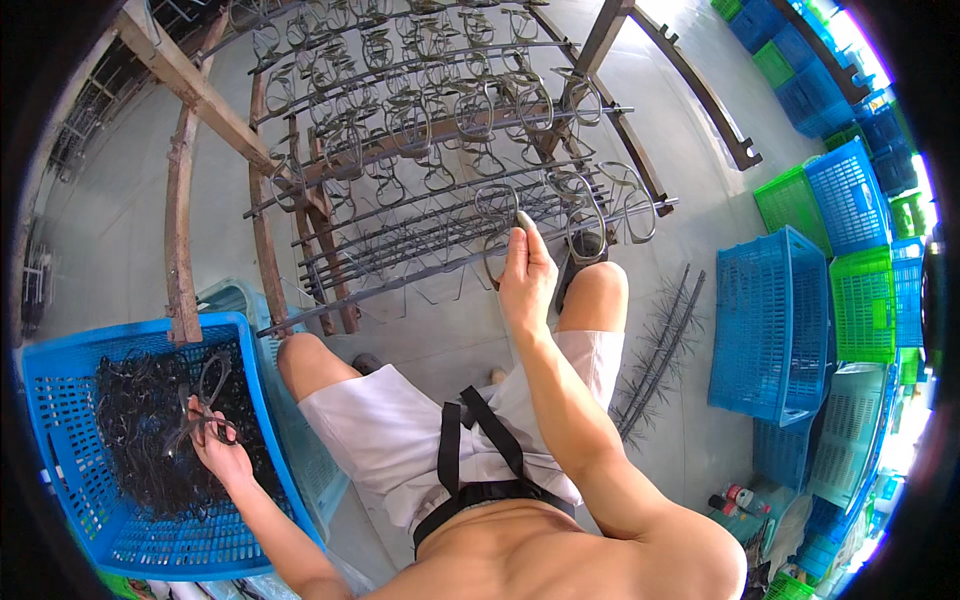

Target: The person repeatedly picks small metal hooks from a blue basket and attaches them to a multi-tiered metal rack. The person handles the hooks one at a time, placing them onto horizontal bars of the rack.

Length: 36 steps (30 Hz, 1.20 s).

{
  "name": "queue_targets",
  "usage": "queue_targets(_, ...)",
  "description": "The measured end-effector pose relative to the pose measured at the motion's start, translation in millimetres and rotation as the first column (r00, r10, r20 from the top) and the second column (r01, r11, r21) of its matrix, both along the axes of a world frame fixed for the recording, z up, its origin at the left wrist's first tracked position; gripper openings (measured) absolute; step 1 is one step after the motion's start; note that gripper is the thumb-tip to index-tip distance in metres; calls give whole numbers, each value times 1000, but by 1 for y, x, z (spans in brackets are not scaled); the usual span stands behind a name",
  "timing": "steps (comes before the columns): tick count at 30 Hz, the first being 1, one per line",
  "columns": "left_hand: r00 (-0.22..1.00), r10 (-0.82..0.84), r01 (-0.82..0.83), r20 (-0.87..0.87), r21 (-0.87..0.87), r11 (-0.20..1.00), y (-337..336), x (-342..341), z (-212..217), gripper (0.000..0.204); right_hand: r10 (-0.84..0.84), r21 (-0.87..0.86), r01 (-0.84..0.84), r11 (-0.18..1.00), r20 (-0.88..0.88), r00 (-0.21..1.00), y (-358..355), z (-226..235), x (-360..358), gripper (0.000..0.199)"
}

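Bright daylight floods the scene from the upper right, beyond the stacked crates (850, 200), where the picture burns out to white glare. The concrete floor (700, 200) reads pale with soft shadows. Focus is sharp at centre; straight rails bow toward the black circular rim left of the crates.

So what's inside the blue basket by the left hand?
The blue basket holds a tangled heap of dark eyeglass frames. The left hand lifts a few. The basket's floor under the heap is covered, so it can't be seen.
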<state>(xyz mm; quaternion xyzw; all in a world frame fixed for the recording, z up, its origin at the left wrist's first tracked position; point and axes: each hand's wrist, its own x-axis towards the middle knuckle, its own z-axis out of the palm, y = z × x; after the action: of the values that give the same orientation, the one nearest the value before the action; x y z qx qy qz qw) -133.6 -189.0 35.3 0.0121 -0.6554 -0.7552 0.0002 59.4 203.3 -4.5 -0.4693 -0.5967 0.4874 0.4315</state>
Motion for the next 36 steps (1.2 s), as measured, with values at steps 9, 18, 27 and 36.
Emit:
queue_targets(9, 872, -471, 459, 134, 115, 881, 59, 66, 18, 28, 21, 101, -36, 994, 145, 989, 3, 6, 2, 31)
queue_targets(18, 831, -542, 535, 122, 86, 840, 136, 93, 19, 23, 2, 20, -4, 1000, 87, 996, 9, 9, 6, 31)
queue_targets(27, 783, -615, 611, 98, 67, 789, 163, 107, 8, 39, -158, 605, -145, 783, 419, 894, -41, 34, 43, 43)
queue_targets(36, 521, -854, 854, 12, -16, 520, 145, 101, -2, 32, 860, 203, -855, 477, 91, 501, -65, 49, 47, 27)
